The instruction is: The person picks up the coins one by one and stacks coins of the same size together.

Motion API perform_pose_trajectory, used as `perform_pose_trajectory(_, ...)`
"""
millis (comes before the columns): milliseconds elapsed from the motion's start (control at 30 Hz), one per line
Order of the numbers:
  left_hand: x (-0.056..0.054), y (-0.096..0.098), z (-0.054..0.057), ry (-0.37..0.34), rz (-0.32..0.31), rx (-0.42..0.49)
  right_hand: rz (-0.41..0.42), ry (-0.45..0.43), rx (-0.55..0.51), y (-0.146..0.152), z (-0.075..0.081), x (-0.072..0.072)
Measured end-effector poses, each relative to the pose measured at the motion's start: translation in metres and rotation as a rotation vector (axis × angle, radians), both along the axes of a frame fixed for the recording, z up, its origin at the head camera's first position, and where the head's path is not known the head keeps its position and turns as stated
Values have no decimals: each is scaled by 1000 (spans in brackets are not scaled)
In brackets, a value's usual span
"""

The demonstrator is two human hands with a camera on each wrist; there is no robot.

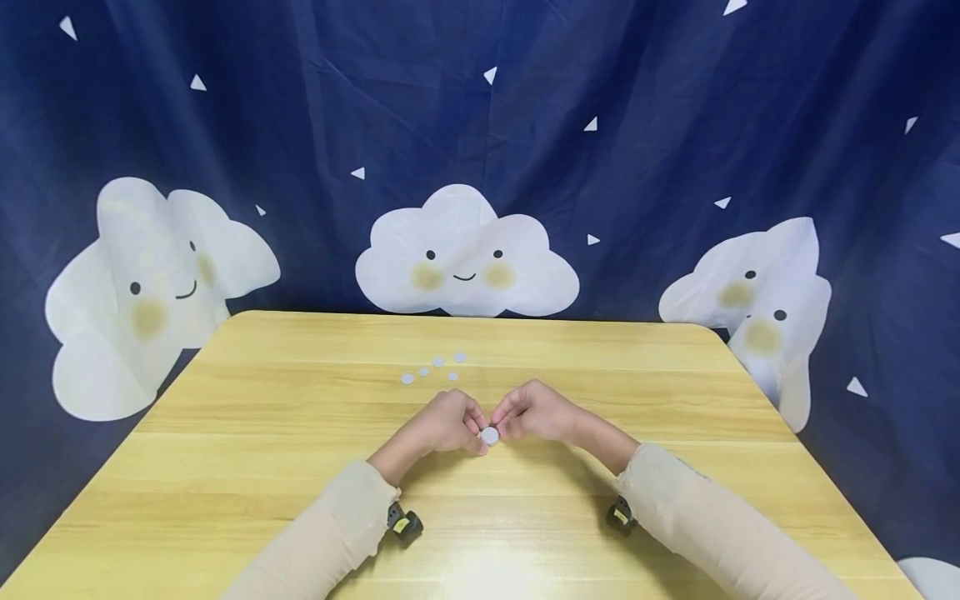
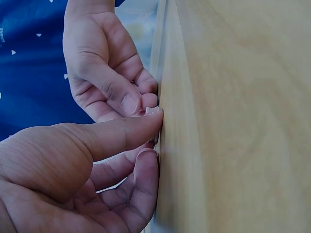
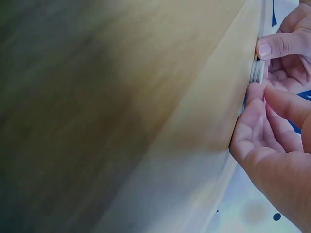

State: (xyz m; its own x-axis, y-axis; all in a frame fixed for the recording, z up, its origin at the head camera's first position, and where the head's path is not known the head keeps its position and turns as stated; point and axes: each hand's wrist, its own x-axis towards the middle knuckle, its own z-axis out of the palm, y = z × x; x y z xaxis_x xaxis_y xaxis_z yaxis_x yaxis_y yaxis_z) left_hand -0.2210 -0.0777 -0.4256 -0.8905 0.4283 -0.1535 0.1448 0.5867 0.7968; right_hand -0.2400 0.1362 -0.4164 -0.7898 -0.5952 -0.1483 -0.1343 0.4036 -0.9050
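Observation:
Low over the table, a small stack of silver-grey coins [image 1: 490, 435] lies between both hands, its round top facing up. My left hand [image 1: 447, 421] grips it from the left, thumb on the near side and curled fingers beyond. From the right, my right hand [image 1: 542, 410] pinches at the stack's edge with thumb and fingertips. The right wrist view shows the layered edges of the stacked coins [image 3: 257, 71] between the two hands. In the left wrist view, the left thumb [image 2: 131, 131] covers most of the stack.
Several loose coins [image 1: 407, 378] of differing sizes lie spread on the wooden table [image 1: 600, 358], beyond the hands and a little left. A dark blue curtain [image 1: 420, 100] with white clouds hangs behind the table's far edge.

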Motion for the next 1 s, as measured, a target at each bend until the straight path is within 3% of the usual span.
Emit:
perform_pose_trajectory(233,-1,0,-1,7,1,-8,20,19,62,0,-1,1)
perform_pose_trajectory(667,1,-1,2,-7,8,-12,40,15,61,-3,-4,3)
perform_pose_trajectory(1000,1,0,2,-2,4,-31,41,108,88,-5,-8,6)
